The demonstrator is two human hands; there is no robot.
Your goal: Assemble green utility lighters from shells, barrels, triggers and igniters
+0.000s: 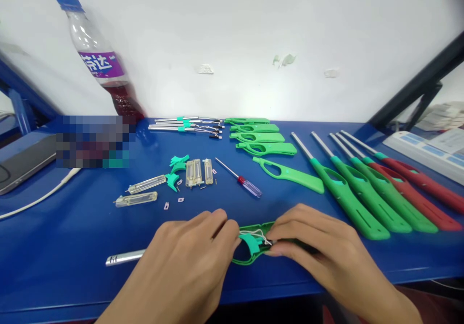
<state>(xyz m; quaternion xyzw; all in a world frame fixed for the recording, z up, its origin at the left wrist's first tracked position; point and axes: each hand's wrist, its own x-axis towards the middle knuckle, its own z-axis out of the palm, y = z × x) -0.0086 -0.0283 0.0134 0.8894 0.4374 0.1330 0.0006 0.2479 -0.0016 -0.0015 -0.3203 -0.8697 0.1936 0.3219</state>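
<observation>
An open green lighter shell point(250, 261) lies near the table's front edge between my hands. Inside it are a teal trigger point(251, 243), loose white wires point(256, 233) and a small black igniter point(268, 243). My left hand point(194, 258) is closed on the shell's left end, where a silver metal tube point(125, 257) sticks out beyond the wrist. Thumb and fingertips of my right hand point(321, 249) pinch the black igniter inside the shell. The shell's right end is mostly hidden under that hand.
Behind are clear fuel tanks point(195, 173), teal triggers point(173, 181), a screwdriver point(248, 185), wired metal tubes point(181, 128) and green shell halves point(266, 148). Assembled lighters point(353, 198) lie right, beside a power strip point(427, 152). A bottle point(101, 65) and grey device point(29, 162) are left.
</observation>
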